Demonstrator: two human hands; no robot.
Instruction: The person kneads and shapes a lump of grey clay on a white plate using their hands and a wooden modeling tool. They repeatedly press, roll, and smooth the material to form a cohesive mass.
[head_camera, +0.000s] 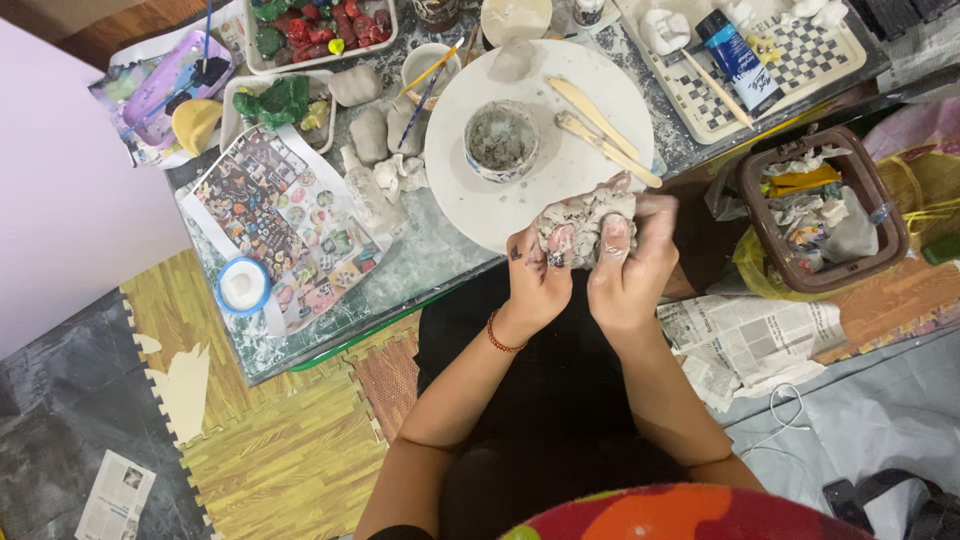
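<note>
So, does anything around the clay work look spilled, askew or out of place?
Nothing spilled. Both hands, left and right, knead the clay lump. One oddity: two wooden tools lie loose across the round white board, one tip overhanging its edge.

A blue paint tube with a black cap and a pale label is lying slantwise on the checkered tray at the table's far right corner. A colourful printed sheet, covered in small pictures, is lying flat on the table's left part, with a round white tub with a blue rim sitting at its near corner. A small white jar with a label is standing at the top edge, too cut off to make out more
</note>
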